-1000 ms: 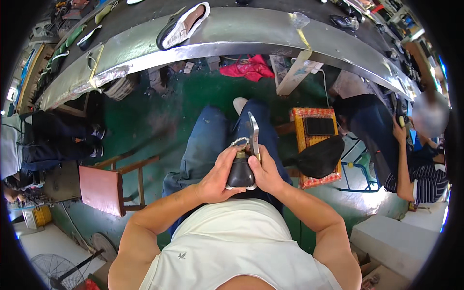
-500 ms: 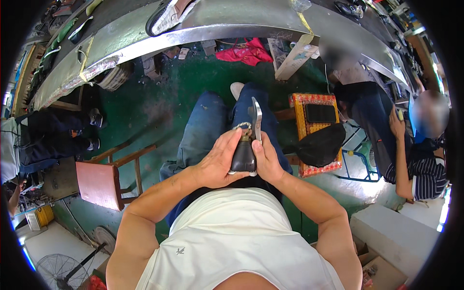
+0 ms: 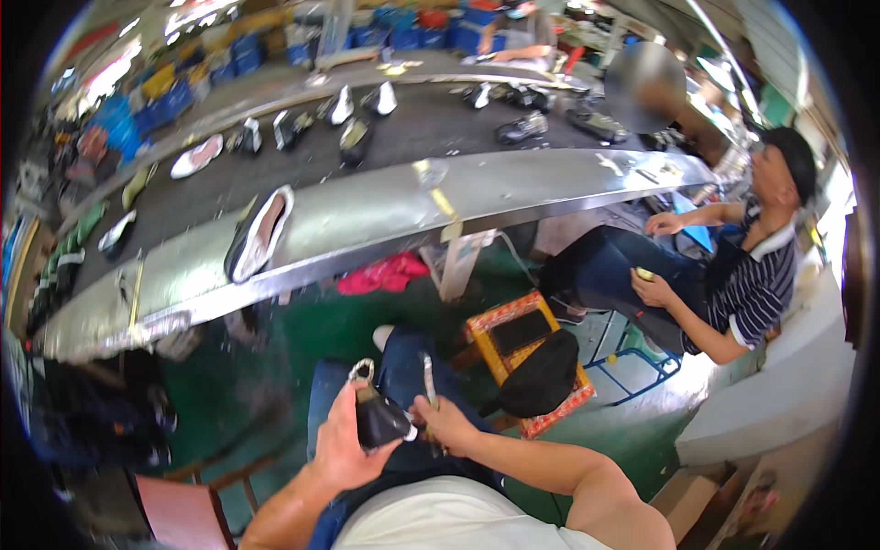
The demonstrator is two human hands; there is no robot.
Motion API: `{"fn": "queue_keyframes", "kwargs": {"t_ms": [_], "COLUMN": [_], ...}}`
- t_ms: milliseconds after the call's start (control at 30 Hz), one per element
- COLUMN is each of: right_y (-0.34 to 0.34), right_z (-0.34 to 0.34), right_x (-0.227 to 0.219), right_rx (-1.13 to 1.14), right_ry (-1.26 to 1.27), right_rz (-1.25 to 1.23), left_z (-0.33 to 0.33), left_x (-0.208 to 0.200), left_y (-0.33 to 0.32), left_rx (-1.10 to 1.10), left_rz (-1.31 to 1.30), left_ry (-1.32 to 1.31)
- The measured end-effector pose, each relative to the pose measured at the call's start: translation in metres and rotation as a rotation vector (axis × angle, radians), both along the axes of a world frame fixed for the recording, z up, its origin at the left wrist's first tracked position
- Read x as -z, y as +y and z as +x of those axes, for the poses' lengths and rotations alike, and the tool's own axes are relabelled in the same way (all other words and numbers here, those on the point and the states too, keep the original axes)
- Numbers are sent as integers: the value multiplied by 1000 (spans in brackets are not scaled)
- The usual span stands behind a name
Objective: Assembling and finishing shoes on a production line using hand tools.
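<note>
My left hand [image 3: 346, 447] is wrapped round a small black shoe [image 3: 381, 422], fingers along its far left side. A pale looped cord [image 3: 363, 370] sticks up at the far end of the shoe, and a light edge shows at its near right side. My right hand [image 3: 451, 425] grips a slim silver metal hand tool [image 3: 428, 374], pointing away from me. The fingertips of that hand are close to the shoe's right side; whether they touch it, I cannot tell. Both hands are above my lap.
Ahead stands a metal-edged workbench [image 3: 357, 203] with a dark belt carrying several shoes; one black-and-white shoe [image 3: 260, 235] lies on the edge. At right, a stool [image 3: 477, 323] bears a phone and a black cap [image 3: 543, 374]. A seated co-worker [image 3: 752, 266] is beyond it. A pink-topped stool [image 3: 179, 513] stands left.
The view has tilted up and turned, bringing the bench top into sight. My hands have moved apart slightly; the tool has shifted from upright against the shoe to its right.
</note>
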State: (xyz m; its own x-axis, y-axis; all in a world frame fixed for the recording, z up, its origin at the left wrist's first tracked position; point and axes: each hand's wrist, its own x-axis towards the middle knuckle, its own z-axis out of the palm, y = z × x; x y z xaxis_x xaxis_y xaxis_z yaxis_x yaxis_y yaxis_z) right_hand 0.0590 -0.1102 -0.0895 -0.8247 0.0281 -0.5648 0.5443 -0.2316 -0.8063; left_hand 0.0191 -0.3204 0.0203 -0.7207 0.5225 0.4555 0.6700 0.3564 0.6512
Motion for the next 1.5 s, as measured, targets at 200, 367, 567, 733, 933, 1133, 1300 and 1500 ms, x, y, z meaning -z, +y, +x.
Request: {"fn": "queue_keyframes", "kwargs": {"t_ms": [200, 367, 567, 733, 933, 1133, 1300, 1500], "right_y": [-5, 28, 20, 25, 36, 47, 59, 61], "right_z": [-26, -21, -31, -16, -11, -2, 3, 14], "right_x": [-13, -23, -18, -21, -18, -7, 1, -2], "right_rx": [-51, -90, -79, -180, -244, -253, -321, -517], "right_ry": [-57, -47, 57, 80, 20, 76, 91, 107], "right_rz": [-1004, -974, -49, 477, 174, 166, 108, 106], "left_z": [29, 37, -22, -31, -53, -56, -41, -25], "left_x": [7, -11, 79, 141, 147, 161, 175, 126], "left_y": [38, 14, 0, 21, 18, 12, 11, 13], "left_rx": [-47, 188, -34, 74, 130, 253, -52, -250], "left_rz": [204, 39, 441, 72, 321, 156, 35, -60], "left_ry": [268, -5, -717, -994, -1388, -1247, -966, -625]}}
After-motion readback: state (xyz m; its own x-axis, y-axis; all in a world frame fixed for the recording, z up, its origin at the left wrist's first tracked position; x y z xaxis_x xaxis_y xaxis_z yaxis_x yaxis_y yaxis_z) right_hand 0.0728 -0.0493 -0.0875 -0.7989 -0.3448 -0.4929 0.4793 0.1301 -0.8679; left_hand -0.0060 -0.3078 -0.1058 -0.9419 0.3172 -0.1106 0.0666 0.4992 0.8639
